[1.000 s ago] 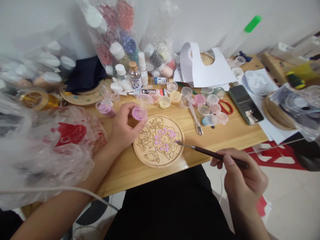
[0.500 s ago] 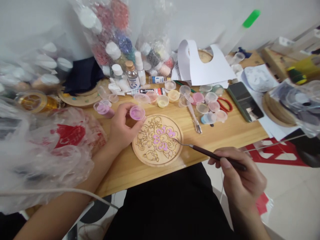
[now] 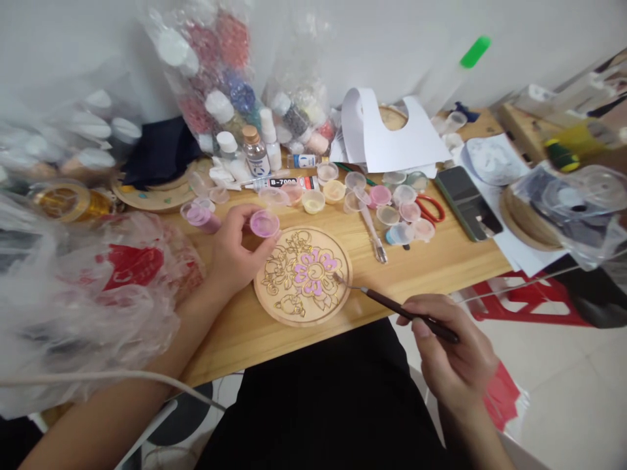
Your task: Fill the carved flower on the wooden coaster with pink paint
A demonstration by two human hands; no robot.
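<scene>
Pinched in the fingers of my left hand (image 3: 240, 251) is a small clear cup of purple paste or powder (image 3: 265, 224), tilted toward me at the upper left rim of a round wooden board (image 3: 274, 314). Gold outlines of flowers and leaves cover the board, and several petals of the largest flower (image 3: 316, 271) are filled in light purple. From the right, my right hand (image 3: 445, 339) grips the dark handle of a thin metal spatula (image 3: 392, 304). Its tip is over the right petals of that flower; whether it touches the surface I cannot tell.
Behind the board stand several small cups of colour (image 3: 334, 190), a B-7000 glue tube (image 3: 284, 183) and bottles (image 3: 255, 153). To the right lie a pale pen-like tool (image 3: 375, 234), red-handled scissors (image 3: 432, 209) and a phone (image 3: 469, 202). A plastic bag (image 3: 98, 294) crowds the left.
The view has shifted slightly, so most things sit a little further left. My left hand keeps the cup in place by the board, and the spatula tip stays near the same right petals.
</scene>
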